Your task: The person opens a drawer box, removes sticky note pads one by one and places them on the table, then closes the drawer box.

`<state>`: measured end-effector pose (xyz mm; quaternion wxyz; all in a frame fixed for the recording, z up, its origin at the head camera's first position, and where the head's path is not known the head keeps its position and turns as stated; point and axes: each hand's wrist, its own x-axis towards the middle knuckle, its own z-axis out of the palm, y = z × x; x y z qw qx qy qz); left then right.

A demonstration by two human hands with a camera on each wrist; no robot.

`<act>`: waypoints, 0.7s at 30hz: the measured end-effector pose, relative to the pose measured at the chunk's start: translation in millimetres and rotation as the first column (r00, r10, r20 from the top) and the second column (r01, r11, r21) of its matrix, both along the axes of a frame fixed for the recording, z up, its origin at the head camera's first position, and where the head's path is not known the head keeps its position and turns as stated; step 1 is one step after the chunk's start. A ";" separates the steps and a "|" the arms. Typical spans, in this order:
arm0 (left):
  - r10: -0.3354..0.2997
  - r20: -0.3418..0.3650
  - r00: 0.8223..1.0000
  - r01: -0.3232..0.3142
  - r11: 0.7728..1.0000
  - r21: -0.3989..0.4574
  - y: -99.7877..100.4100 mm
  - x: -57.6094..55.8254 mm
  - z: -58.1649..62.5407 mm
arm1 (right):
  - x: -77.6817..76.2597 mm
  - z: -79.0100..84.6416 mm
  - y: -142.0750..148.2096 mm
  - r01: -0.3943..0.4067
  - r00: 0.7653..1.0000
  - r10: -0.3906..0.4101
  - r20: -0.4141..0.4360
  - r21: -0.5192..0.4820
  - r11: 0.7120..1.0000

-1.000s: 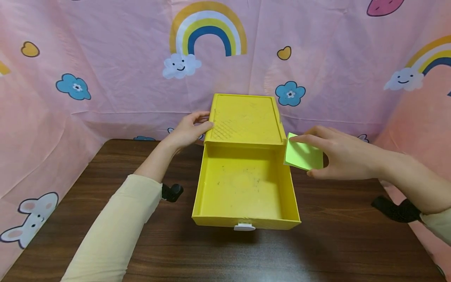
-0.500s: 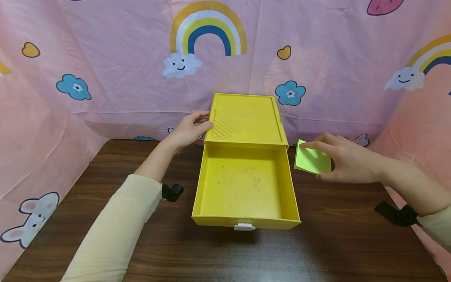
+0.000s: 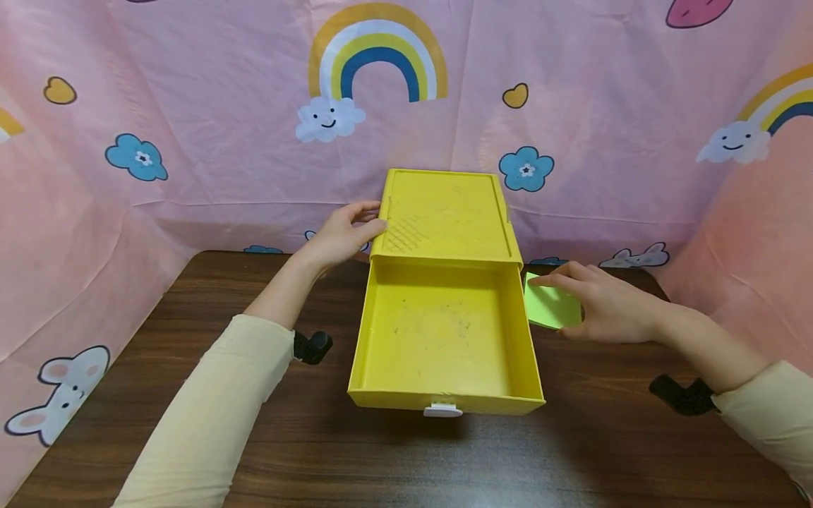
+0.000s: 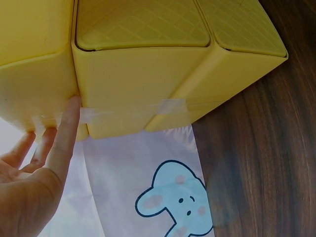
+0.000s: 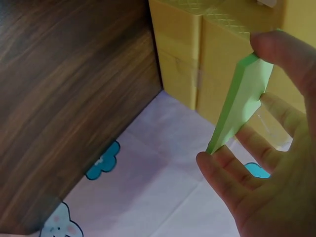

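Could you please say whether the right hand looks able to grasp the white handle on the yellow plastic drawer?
Probably not yet: the right hand holds a light-green, square, paper-like pad, though nothing visible stands before the white handle.

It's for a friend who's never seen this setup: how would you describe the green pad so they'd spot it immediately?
On the dark wooden table, find the yellow box with its drawer pulled out. Beside the drawer's right side, the right hand holds a thin, squarish pad between thumb and fingers. Its lime green sets it apart from the yellow box.
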<state>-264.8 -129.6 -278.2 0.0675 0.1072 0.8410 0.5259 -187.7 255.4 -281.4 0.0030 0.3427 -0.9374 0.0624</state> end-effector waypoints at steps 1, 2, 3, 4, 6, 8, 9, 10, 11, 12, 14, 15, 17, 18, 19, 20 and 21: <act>0.000 -0.003 1.000 0.000 1.000 -0.002 0.2 0.1 0.1 | -0.5 -2.5 0.4 -0.004 1.000 0.004 -0.003 -0.005 1.000; -0.002 -0.006 1.000 0.002 1.000 -0.004 0.4 0.3 0.2 | -1.1 -5.1 0.7 -0.003 1.000 0.003 0.001 -0.010 1.000; -0.001 -0.008 1.000 0.001 1.000 -0.006 0.3 0.3 0.2 | -1.8 -7.7 1.1 -0.002 1.000 0.002 0.005 -0.015 1.000; -0.001 -0.007 1.000 0.001 1.000 -0.003 0.4 0.3 0.0 | -2.2 -10.5 1.2 0.000 1.000 0.000 0.008 -0.019 1.000; -0.001 -0.005 1.000 0.001 1.000 0.006 0.5 -0.1 -0.5 | -3.0 -16.3 1.2 0.011 1.000 -0.010 0.028 -0.027 1.000; 0.001 -0.002 1.000 -0.001 1.000 0.011 0.6 -0.3 -1.0 | -3.8 -22.3 1.0 0.027 0.998 -0.025 0.049 -0.034 0.999; 0.003 -0.002 1.000 -0.003 1.000 0.011 0.5 -0.5 -1.1 | -4.2 -25.4 0.9 0.032 0.998 -0.030 0.057 -0.038 0.999; 0.002 -0.001 1.000 -0.002 1.000 0.014 0.5 -0.5 -1.1 | -4.5 -28.5 0.7 0.038 0.997 -0.036 0.065 -0.042 0.998; 0.002 0.000 1.000 -0.002 1.000 0.014 0.5 -0.4 -1.0 | -5.1 -31.6 0.9 0.040 0.997 -0.036 0.075 -0.045 0.998; 0.001 0.000 1.000 -0.001 1.000 0.013 0.2 -0.1 -0.8 | -5.5 -34.6 1.1 0.039 0.996 -0.035 0.082 -0.048 0.998; 0.001 -0.002 1.000 -0.001 1.000 0.010 0.2 0.3 -0.1 | -6.4 -40.9 1.5 0.032 0.996 -0.027 0.086 -0.055 0.998; -0.001 -0.003 1.000 0.001 1.000 0.009 0.1 0.5 0.2 | -6.8 -44.0 1.9 0.026 0.996 -0.021 0.085 -0.058 0.998; -0.004 -0.003 1.000 0.004 1.000 0.005 0.1 0.6 0.6 | -7.7 -50.3 2.2 0.012 0.997 -0.007 0.082 -0.065 0.998; -0.007 -0.004 1.000 0.007 1.000 0.003 0.0 0.6 0.6 | -8.2 -53.7 2.5 0.006 0.997 0.000 0.082 -0.068 0.998; -0.005 -0.002 1.000 0.005 1.000 0.002 0.2 0.6 0.5 | -8.6 -57.0 2.6 -0.001 0.996 0.007 0.084 -0.072 0.997; -0.005 -0.002 1.000 0.005 1.000 0.000 0.2 0.6 0.4 | -9.2 -60.6 2.9 0.000 0.996 0.007 0.091 -0.074 0.997; -0.006 -0.002 1.000 0.006 1.000 -0.002 0.2 0.7 0.2 | -9.5 -63.9 3.2 -0.001 0.995 0.008 0.098 -0.077 0.997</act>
